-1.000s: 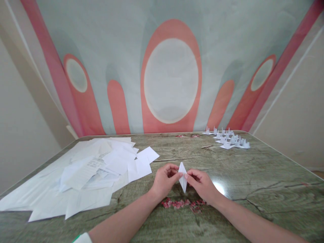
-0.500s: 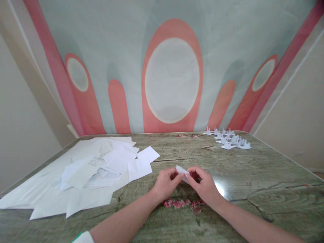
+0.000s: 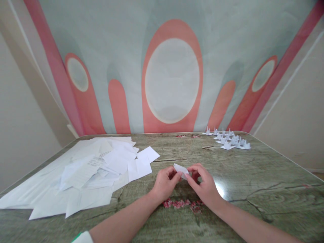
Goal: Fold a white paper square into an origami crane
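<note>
A small folded piece of white paper (image 3: 181, 169) is held just above the table, pinched from both sides. My left hand (image 3: 165, 182) grips its left part between thumb and fingers. At its right end, my right hand (image 3: 202, 182) closes thumb and fingertips on the paper. The fingers behind the paper are partly hidden. Several small white folded paper cranes (image 3: 227, 145) stand grouped at the far right of the table.
A wide heap of loose white paper sheets (image 3: 88, 195) covers the left of the wood-patterned table (image 3: 253, 175). Small square sheets (image 3: 140, 167) lie at the heap's right edge. A printed backdrop (image 3: 172, 77) rises behind the table's far edge.
The folded paper has shifted slightly left and tilted, showing more of its face. My right hand has moved slightly up and left; my left hand stays nearly in place.
</note>
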`<state>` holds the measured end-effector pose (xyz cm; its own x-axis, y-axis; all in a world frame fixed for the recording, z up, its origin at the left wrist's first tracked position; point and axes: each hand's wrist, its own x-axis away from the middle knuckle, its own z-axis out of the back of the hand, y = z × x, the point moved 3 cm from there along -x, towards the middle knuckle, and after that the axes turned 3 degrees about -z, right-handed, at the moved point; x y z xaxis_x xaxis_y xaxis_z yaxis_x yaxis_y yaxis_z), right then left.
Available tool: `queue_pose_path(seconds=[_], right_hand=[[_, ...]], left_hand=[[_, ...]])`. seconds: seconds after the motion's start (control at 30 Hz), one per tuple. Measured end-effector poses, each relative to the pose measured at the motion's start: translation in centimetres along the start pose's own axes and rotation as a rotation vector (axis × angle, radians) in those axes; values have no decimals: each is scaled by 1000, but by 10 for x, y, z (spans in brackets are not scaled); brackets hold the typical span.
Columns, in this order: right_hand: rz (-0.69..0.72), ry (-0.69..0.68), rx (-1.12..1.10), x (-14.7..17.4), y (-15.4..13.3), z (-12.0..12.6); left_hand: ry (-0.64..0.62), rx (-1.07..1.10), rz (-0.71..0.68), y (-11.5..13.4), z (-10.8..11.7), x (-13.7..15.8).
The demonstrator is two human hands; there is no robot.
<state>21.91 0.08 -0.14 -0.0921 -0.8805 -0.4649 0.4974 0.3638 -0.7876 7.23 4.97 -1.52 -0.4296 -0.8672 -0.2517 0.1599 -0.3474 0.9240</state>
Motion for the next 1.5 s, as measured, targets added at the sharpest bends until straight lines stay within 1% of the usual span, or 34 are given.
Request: queue_pose_path(seconds=[0.2,0.5,0.8,1.27,1.5], right_hand=[[59,20,21,0,-1,1],[47,36,25,0,1,1],[49,39,29,0,0,2],[75,85,44,-1,3,1],[88,77,63,-1,4,0]], left_hand=[[1,45,-11,-4,0,0],[28,35,-7,-2,0,-1],[26,36,-20,-4,0,-1],[48,66,-6,5,2,-1],[45,28,-20,7,2,-1]])
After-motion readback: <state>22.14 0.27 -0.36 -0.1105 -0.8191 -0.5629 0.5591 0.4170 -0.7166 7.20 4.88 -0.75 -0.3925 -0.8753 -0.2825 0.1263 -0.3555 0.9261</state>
